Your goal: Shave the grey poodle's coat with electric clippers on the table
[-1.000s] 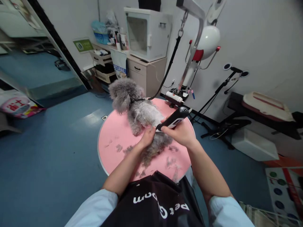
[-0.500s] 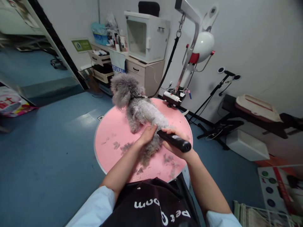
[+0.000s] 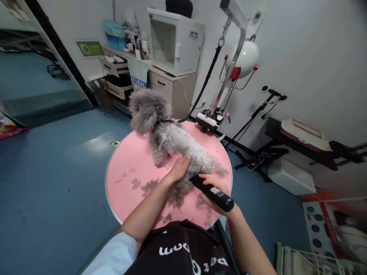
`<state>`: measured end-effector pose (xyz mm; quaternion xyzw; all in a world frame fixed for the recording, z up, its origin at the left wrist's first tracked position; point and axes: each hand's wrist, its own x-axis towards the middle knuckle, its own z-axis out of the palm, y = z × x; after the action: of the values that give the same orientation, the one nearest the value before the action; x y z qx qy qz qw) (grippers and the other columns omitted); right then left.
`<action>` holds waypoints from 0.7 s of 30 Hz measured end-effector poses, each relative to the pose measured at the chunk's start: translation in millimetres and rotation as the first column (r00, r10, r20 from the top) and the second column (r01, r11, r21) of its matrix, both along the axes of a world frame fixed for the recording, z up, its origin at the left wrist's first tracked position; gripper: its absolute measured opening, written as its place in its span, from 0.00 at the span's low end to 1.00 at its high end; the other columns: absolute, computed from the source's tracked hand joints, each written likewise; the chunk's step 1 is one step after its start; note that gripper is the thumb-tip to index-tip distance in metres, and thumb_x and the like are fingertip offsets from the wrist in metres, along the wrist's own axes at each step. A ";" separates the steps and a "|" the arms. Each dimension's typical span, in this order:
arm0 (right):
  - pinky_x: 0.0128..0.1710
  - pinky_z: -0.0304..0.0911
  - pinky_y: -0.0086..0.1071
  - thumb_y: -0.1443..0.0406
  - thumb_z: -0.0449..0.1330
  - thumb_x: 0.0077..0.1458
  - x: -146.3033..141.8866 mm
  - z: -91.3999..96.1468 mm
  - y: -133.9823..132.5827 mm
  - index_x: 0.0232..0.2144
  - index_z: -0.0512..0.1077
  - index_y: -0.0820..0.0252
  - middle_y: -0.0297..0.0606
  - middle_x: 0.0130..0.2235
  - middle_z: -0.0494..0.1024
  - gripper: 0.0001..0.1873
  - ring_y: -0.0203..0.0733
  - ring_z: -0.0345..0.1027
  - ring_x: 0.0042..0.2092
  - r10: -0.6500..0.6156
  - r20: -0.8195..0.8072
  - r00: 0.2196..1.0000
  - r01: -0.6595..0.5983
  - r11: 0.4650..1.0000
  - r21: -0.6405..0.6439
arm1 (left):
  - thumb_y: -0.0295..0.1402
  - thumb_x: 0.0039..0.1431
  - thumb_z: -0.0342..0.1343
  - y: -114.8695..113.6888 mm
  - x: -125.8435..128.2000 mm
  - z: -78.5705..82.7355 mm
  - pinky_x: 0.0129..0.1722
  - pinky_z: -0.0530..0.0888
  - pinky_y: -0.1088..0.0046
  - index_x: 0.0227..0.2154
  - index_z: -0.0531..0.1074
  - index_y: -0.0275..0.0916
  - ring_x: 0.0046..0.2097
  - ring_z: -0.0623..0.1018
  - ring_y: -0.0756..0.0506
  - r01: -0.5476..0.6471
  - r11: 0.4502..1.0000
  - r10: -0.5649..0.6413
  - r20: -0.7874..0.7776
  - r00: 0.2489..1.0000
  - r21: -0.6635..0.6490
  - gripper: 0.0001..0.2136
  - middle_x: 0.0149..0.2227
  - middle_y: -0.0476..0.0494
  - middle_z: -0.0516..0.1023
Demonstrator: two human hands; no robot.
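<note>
Dog (image 3: 183, 142) has the left hand (image 3: 180, 169) against its flank, grip unclear, the right hand (image 3: 217, 184) by its haunch clasping clippers (image 3: 212, 192).

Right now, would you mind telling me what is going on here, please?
A person's right hand holds a black hair clipper, its tip at the hindquarters of a curly gray dog. The left hand lies against the dog's side. The dog is on a round pink grooming table scattered with fur tufts, a black leash running up to a metal arm.

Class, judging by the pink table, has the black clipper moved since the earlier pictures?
Yes: the black clipper has moved toward the near edge of the pink table.
</note>
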<state>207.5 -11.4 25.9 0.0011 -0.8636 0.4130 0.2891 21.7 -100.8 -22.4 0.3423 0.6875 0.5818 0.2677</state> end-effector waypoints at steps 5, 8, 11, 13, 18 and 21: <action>0.49 0.70 0.45 0.60 0.69 0.49 3.9 -1.6 -2.6 0.43 0.67 0.51 0.43 0.47 0.78 0.20 0.49 0.74 0.50 -0.169 -0.200 0.965 0.137 0.977 -0.162 | 0.57 0.62 0.35 3.8 -2.4 4.1 0.42 0.73 0.62 0.26 0.73 0.35 0.42 0.77 0.37 0.033 0.999 -0.033 -0.030 0.999 -0.013 0.32 0.31 0.35 0.79; 0.47 0.71 0.43 0.62 0.68 0.50 -0.6 -15.8 -1.8 0.44 0.66 0.52 0.43 0.47 0.79 0.19 0.48 0.75 0.48 -0.167 -0.093 0.982 0.156 0.981 -0.117 | 0.58 0.62 0.33 7.3 -4.2 5.7 0.45 0.74 0.61 0.29 0.74 0.34 0.44 0.77 0.37 0.043 0.999 -0.043 -0.036 0.998 -0.026 0.34 0.35 0.34 0.80; 0.46 0.73 0.40 0.64 0.66 0.52 4.3 -32.5 -6.3 0.44 0.67 0.53 0.43 0.47 0.79 0.17 0.46 0.76 0.48 -0.188 0.026 0.982 0.190 0.973 -0.130 | 0.60 0.61 0.32 10.4 -5.2 5.1 0.48 0.73 0.60 0.33 0.75 0.32 0.46 0.77 0.37 0.050 0.999 -0.050 -0.033 0.998 -0.003 0.37 0.38 0.32 0.81; 0.48 0.72 0.42 0.64 0.65 0.52 9.5 -35.8 -12.3 0.44 0.67 0.53 0.42 0.47 0.80 0.17 0.46 0.76 0.49 -0.256 0.010 0.967 0.253 0.950 -0.184 | 0.62 0.60 0.31 12.7 -4.3 3.6 0.51 0.72 0.61 0.36 0.75 0.31 0.48 0.77 0.37 0.063 0.998 -0.062 -0.031 0.998 0.020 0.38 0.42 0.31 0.80; 0.51 0.71 0.44 0.67 0.66 0.51 4.9 -30.0 -22.8 0.44 0.65 0.51 0.41 0.48 0.79 0.19 0.45 0.75 0.51 -0.401 -0.130 0.907 0.367 0.903 -0.223 | 0.66 0.57 0.30 22.9 -0.1 0.6 0.48 0.73 0.62 0.33 0.75 0.31 0.47 0.77 0.36 0.072 0.997 -0.072 -0.007 0.997 0.009 0.41 0.39 0.31 0.81; 0.48 0.73 0.42 0.67 0.66 0.51 2.2 -38.5 -24.5 0.43 0.67 0.52 0.42 0.47 0.79 0.18 0.45 0.76 0.48 -0.406 -0.073 0.911 0.394 0.909 -0.139 | 0.66 0.57 0.30 29.5 -0.2 -0.2 0.44 0.75 0.63 0.32 0.74 0.32 0.44 0.78 0.36 0.073 0.997 -0.073 0.013 0.997 0.004 0.41 0.37 0.31 0.80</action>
<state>209.7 -35.9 -12.5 -0.1727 -0.8034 0.3959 0.4099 21.6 -71.3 -22.5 0.3640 0.6715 0.5752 0.2928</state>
